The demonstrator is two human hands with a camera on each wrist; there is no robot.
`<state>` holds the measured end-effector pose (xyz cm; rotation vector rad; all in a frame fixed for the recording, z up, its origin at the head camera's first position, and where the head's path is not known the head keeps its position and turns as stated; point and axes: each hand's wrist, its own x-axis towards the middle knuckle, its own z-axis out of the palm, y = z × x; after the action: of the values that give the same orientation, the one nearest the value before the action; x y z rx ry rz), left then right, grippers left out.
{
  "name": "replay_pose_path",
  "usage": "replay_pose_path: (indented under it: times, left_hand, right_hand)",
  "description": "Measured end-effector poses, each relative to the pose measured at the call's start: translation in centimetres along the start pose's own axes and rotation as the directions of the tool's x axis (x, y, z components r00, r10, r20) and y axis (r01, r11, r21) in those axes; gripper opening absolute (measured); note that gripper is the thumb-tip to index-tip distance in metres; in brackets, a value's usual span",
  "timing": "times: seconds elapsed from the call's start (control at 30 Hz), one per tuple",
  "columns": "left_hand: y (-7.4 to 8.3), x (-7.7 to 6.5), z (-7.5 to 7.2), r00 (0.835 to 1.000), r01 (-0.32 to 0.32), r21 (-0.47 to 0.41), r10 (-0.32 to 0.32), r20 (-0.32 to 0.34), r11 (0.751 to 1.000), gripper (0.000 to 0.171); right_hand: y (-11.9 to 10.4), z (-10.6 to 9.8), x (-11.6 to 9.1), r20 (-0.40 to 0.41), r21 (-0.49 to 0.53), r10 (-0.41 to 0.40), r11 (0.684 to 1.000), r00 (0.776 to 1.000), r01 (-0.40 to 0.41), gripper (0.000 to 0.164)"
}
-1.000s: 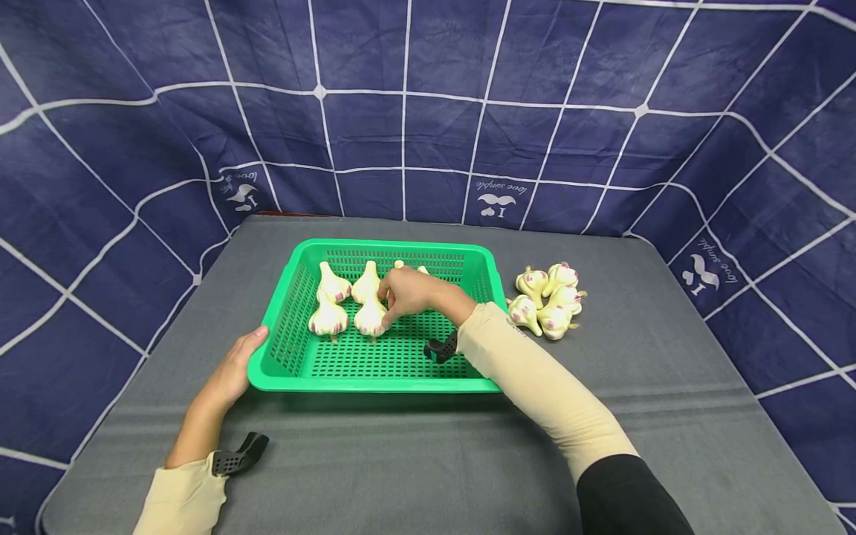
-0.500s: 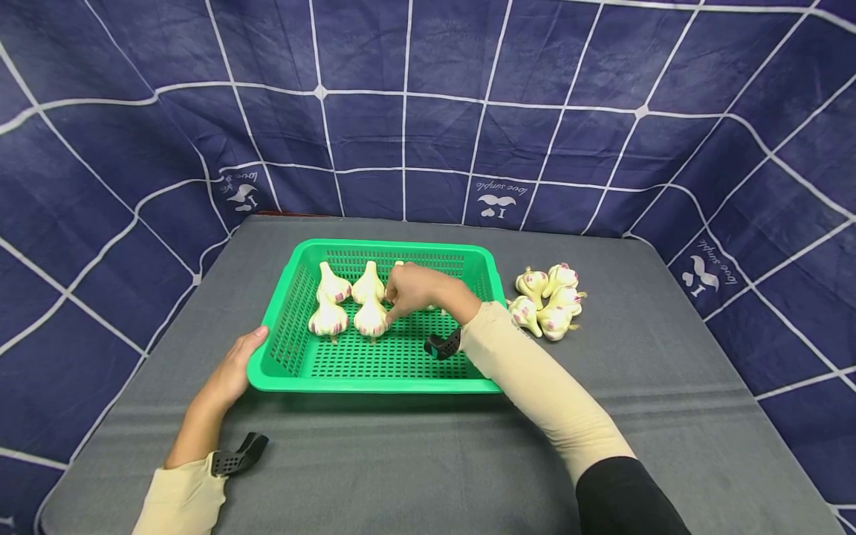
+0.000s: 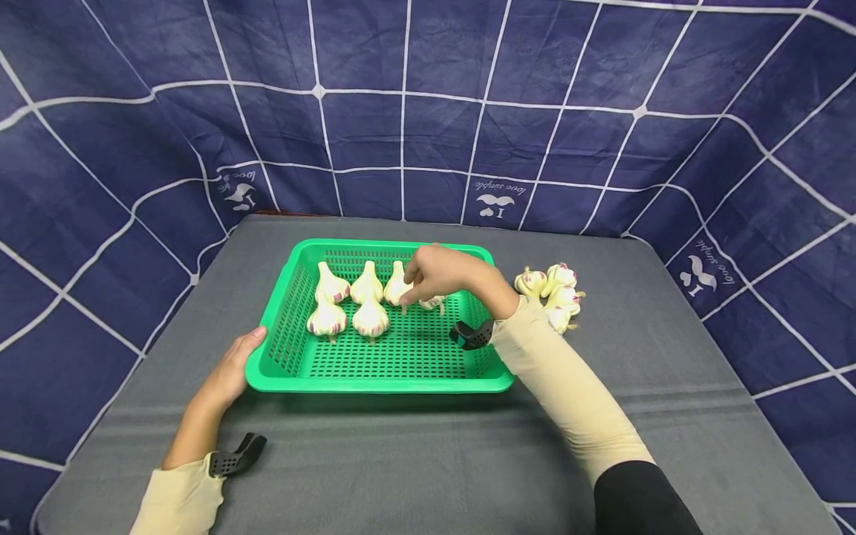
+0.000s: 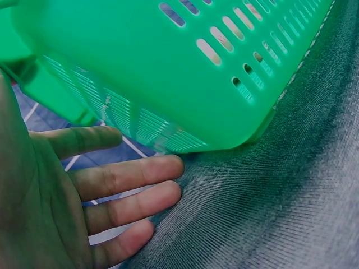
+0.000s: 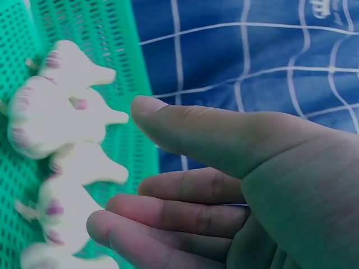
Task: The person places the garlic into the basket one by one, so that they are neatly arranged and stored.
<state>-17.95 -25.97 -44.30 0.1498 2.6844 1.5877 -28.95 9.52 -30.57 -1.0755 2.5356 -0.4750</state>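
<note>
A green perforated basket [image 3: 380, 385] holds several garlic bulbs, pale with purple marks. Two front bulbs are a left one [image 3: 327, 319] and a middle one [image 3: 371, 319]; others stand behind them, one partly covered by my right hand. That right hand [image 3: 441, 271] hovers over the basket's back right, and the right wrist view has its thumb and fingers apart with nothing between them. My left hand [image 3: 234, 368] is at the basket's left front corner, thumb side by the rim. In the left wrist view its fingers [image 4: 132, 176] stretch out straight below the basket wall.
Right of the basket, a cluster of more garlic bulbs [image 3: 560, 279] lies on the grey cloth [image 3: 401, 461], partly behind the right sleeve. A blue curtain with white lines [image 3: 441, 134] bounds the table at the back and sides.
My right hand has come away from the middle front garlic bulb, rising and moving right. A back-row bulb it covered now shows. The left hand has stayed in place.
</note>
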Motion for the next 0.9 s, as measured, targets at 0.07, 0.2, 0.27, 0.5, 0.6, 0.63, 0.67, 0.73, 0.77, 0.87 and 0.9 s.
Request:
replay_pose_path:
  times: [0.07, 0.2, 0.27, 0.5, 0.6, 0.63, 0.67, 0.73, 0.77, 0.87, 0.9]
  left_hand:
    - [0.0, 0.1, 0.0, 1.000, -0.018, -0.008, 0.018, -0.005, 1.000, 0.058]
    - [0.0, 0.0, 0.0, 1.000, 0.000, 0.004, 0.000, -0.003, 1.000, 0.060]
    - [0.1, -0.1, -0.1, 1.000, 0.014, 0.015, -0.014, 0.003, 1.000, 0.061]
    - [-0.1, -0.1, 0.1, 1.000, 0.017, 0.007, -0.017, -0.005, 1.000, 0.060]
    - [-0.2, -0.2, 0.1, 1.000, 0.011, -0.004, -0.011, -0.011, 1.000, 0.060]
    - [-0.2, -0.2, 0.1, 1.000, 0.010, -0.002, -0.010, -0.012, 1.000, 0.060]
    - [-0.2, -0.2, 0.0, 1.000, 0.011, 0.004, -0.011, -0.013, 1.000, 0.061]
    - [-0.2, -0.2, 0.0, 1.000, 0.007, 0.005, -0.007, -0.015, 1.000, 0.061]
    - [-0.1, -0.2, 0.0, 1.000, 0.008, 0.007, -0.008, -0.015, 1.000, 0.061]
    - [0.0, -0.2, 0.0, 1.000, 0.011, 0.012, -0.010, -0.018, 1.000, 0.060]
    - [0.0, -0.2, 0.1, 1.000, 0.005, 0.003, -0.005, -0.016, 1.000, 0.059]
  right_hand:
    - [0.4, -0.5, -1.1, -0.018, 0.024, -0.012, 1.000, 1.000, 0.012, 0.029]
    - [1.4, -0.8, -3.1, -0.071, 0.040, -0.005, 0.999, 0.997, 0.008, 0.036]
    - [1.8, -0.6, -3.9, -0.097, 0.040, -0.001, 0.999, 0.995, 0.005, 0.040]
    - [2.5, 0.3, -6.4, -0.235, 0.047, -0.022, 0.998, 0.972, 0.034, 0.036]
    - [2.8, 0.5, -7.3, -0.293, 0.072, -0.020, 0.996, 0.956, 0.043, 0.035]
    - [2.9, 0.6, -7.7, -0.308, 0.093, -0.013, 0.995, 0.951, 0.044, 0.035]
    - [3.0, 0.7, -8.1, -0.320, 0.116, -0.006, 0.992, 0.947, 0.046, 0.035]
    - [3.4, 0.8, -8.8, -0.347, 0.168, 0.021, 0.985, 0.938, 0.040, 0.036]
    - [3.6, 0.9, -9.2, -0.362, 0.194, 0.041, 0.981, 0.931, 0.032, 0.036]
    - [4.3, 1.3, -10.3, -0.413, 0.248, 0.090, 0.969, 0.907, 0.017, 0.035]
    - [4.5, 1.4, -10.6, -0.430, 0.256, 0.102, 0.967, 0.897, 0.013, 0.034]
